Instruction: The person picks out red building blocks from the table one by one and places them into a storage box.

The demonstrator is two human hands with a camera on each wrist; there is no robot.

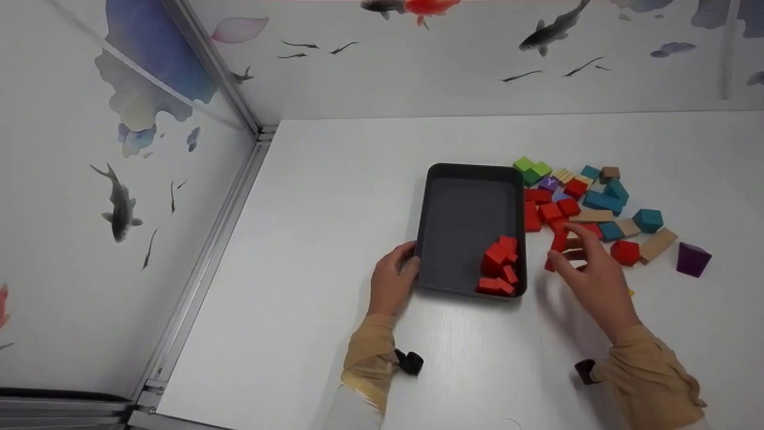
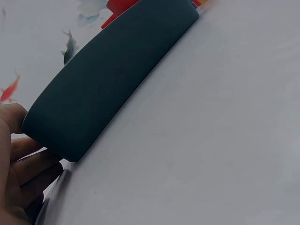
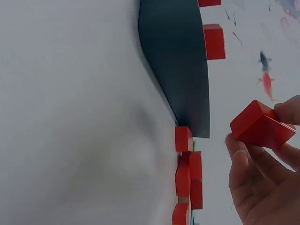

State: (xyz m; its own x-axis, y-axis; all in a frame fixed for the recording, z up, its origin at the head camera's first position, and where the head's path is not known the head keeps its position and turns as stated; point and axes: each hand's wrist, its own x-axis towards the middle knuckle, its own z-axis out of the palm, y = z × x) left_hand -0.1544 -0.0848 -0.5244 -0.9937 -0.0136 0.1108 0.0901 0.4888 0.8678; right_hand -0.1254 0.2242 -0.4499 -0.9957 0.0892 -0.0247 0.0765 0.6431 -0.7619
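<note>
Tan wraps (image 1: pixel 650 373) in the foreground, dark tray (image 1: pixel 468 215) just beyond.
Grips the tray's left edge with left hand (image 1: pixel 392 282); could skew it by tugging. Might topple red blocks (image 1: pixel 496 260) heaped inside the near right corner by jolting the tray. With right hand (image 1: pixel 598 285), pinches one red block (image 3: pixel 262 126) between thumb and fingers, aloft off the tray's right side near loose blocks (image 1: pixel 603 202); might drop it by slackening, or clip the rim by crossing too low.

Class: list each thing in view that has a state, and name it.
Tray: upright, open, partly filled
Red blocks in tray: heaped towards one corner
Held red block: raised
Left hand: gripping tray edge
Right hand: pinching held red block
Loose blocks: lying outside the tray
</note>
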